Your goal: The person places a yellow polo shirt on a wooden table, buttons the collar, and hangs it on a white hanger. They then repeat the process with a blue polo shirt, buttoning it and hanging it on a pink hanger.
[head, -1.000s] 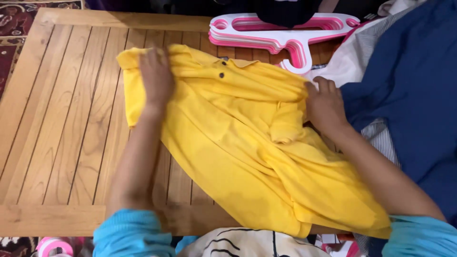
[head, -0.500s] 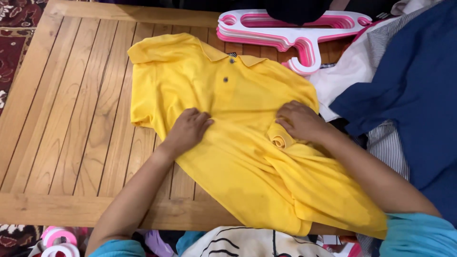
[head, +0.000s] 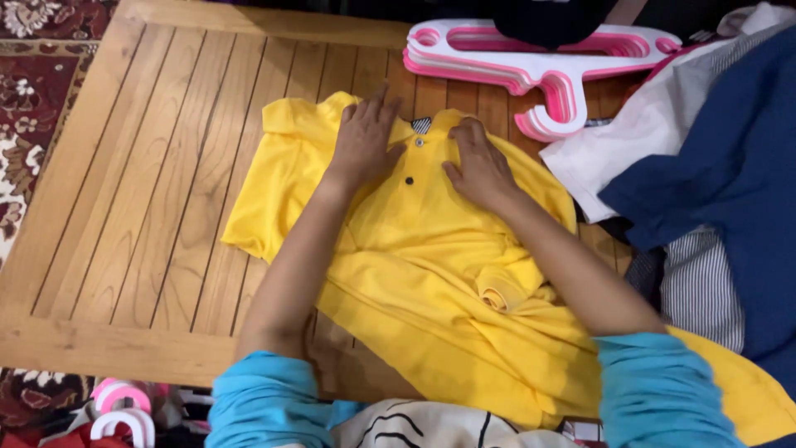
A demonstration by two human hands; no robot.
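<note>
A yellow polo shirt [head: 431,274] lies front-up on a slatted wooden table [head: 133,216], its collar toward the far edge and its lower part bunched near me. My left hand [head: 365,137] presses flat on the left side of the collar, fingers spread. My right hand [head: 479,166] rests flat on the right side of the collar, beside the dark buttons of the placket. Both palms lie on the cloth and neither hand grips anything. Turquoise sleeves cover my upper arms.
Pink and white plastic hangers [head: 539,58] are stacked at the far edge. A pile of clothes, navy blue [head: 730,174], white and striped, lies at the right. More hangers [head: 124,411] sit below the near-left table edge, over a patterned red rug [head: 33,91].
Both hands have moved from the shirt's middle up to the collar. The shirt now lies flatter at the chest, and the view has shifted so the shirt sits more to the centre.
</note>
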